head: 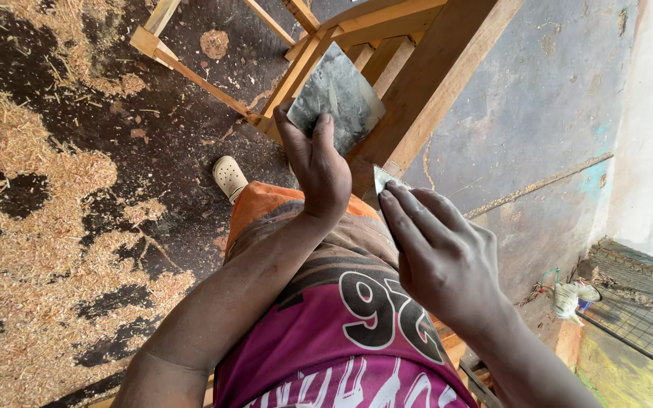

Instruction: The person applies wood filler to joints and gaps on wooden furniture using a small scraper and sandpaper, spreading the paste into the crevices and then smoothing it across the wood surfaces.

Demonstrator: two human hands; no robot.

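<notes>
Left hand (317, 170) grips a gritty grey sheet (339, 94), perhaps sandpaper.

No packages, labels, signs or screens in view

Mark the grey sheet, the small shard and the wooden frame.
grey sheet (339, 91), head view, middle of its face.
small shard (382, 177), head view, its exposed corner.
wooden frame (432, 83), head view, broad sloping plank.

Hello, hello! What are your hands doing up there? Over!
Left hand grips grey sheet against wooden frame. Right hand pinches small grey piece. Nothing blocking.
</notes>
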